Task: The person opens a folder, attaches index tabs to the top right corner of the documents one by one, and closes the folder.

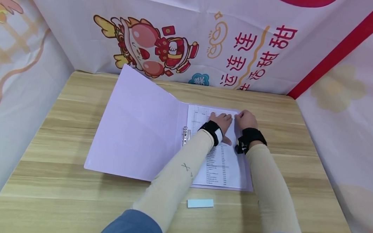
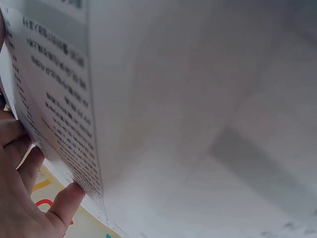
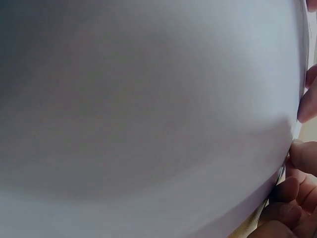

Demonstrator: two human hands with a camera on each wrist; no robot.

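Observation:
A lilac ring binder lies opened on the table, its left cover raised at a slant. Printed sheets are on its right side, beside the metal ring clip. My left hand rests on the upper part of the sheets, fingers extended and thumb spread. Just right of it, my right hand has curled fingers and pinches the sheets' upper right edge. In the right wrist view, fingertips meet that edge beside a pale, blurred page. The left wrist view shows printed text close up.
A small light blue strip lies on the wooden table in front of the binder. Printed cloth hangings stand behind the table and along both sides.

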